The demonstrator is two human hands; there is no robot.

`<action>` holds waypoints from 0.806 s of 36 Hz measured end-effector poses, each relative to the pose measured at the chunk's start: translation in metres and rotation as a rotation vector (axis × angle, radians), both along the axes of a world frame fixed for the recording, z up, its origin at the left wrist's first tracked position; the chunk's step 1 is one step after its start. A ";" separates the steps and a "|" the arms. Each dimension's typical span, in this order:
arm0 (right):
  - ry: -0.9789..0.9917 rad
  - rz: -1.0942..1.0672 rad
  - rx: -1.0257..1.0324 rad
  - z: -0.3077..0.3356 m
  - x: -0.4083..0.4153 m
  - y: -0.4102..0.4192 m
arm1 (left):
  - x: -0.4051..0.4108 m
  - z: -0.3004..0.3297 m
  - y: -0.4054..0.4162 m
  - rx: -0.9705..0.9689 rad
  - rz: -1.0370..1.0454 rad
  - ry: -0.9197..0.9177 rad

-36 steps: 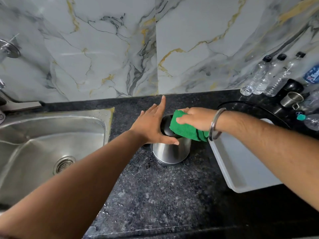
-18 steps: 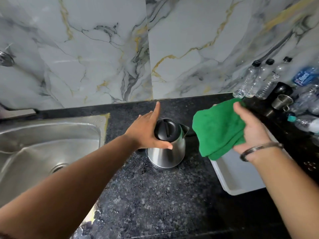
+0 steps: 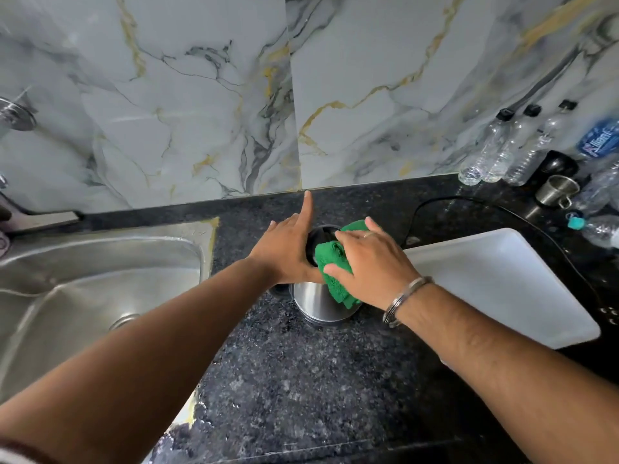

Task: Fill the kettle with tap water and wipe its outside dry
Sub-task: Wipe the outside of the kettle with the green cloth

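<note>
The shiny round stainless steel kettle (image 3: 318, 304) sits on the speckled black granite tabletop (image 3: 301, 380), right under both hands. The left hand (image 3: 288, 252) braces its left side, fingers (image 3: 306, 209) splayed flat, gripping nothing. The right hand (image 3: 371, 269) fingers curl round a fluffy green terry cloth (image 3: 331, 262), pressed against the black lid.

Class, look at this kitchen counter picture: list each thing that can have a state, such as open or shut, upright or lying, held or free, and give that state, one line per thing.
kettle: upright on the counter, lid shut, steadied by the left hand
green cloth: bunched, pressed to the kettle by the right hand
sink: no water running into it
white tray: lying flat, nothing in it
steel cup: tipped on its side
three clear bottles: upright, capped
</note>
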State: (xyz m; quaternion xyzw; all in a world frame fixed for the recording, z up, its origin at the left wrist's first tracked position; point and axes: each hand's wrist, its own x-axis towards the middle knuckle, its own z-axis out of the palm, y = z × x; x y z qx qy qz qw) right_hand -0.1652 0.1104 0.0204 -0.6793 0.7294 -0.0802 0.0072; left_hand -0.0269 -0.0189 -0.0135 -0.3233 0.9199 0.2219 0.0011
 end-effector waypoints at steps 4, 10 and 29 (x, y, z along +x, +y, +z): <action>-0.242 -0.055 0.171 0.026 -0.011 -0.012 | 0.000 0.003 0.002 -0.024 0.012 -0.029; -1.039 -0.213 0.327 0.037 -0.069 0.013 | 0.000 0.002 0.003 -0.026 0.027 0.001; -1.140 -0.748 -0.542 -0.052 0.019 0.043 | -0.002 0.003 0.006 0.007 0.019 -0.008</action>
